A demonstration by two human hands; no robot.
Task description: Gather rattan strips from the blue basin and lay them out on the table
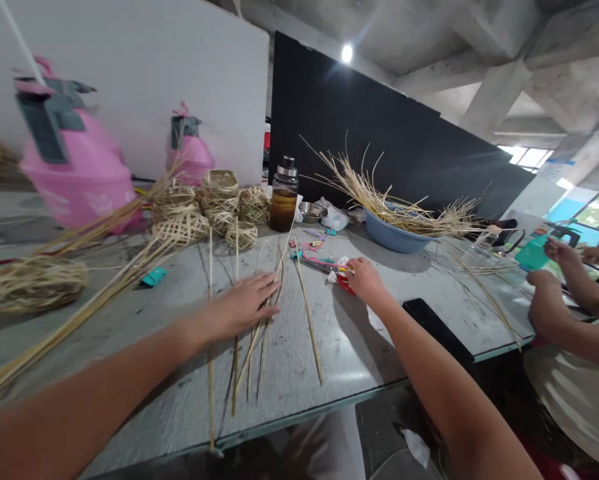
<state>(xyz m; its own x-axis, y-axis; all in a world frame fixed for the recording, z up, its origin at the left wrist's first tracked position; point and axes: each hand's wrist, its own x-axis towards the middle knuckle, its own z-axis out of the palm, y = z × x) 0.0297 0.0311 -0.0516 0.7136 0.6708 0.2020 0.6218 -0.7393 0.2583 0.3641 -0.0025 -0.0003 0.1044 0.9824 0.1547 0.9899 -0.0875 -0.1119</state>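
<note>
My left hand (247, 303) lies with its fingers stretched out over several thin bamboo strips (259, 347) on the grey table. It is open, and the strips run beneath its fingers and palm. Farther right, my right hand (364, 280) has its fingers closed on a small red object (345, 283) with a bit of yellow by the fingertips; its kind is mostly hidden. Beside that hand lie pink cord (312, 259) and dark slim tools. A single strip (308, 317) lies between my two hands.
Woven bamboo balls (219, 200), a dark lidded bottle (283, 200) and pink spray bottles (82, 167) stand behind. Long strips fill a blue basin (399, 235). A black phone-like slab (434, 330) lies near the front edge. At right are another person's hands (554, 293).
</note>
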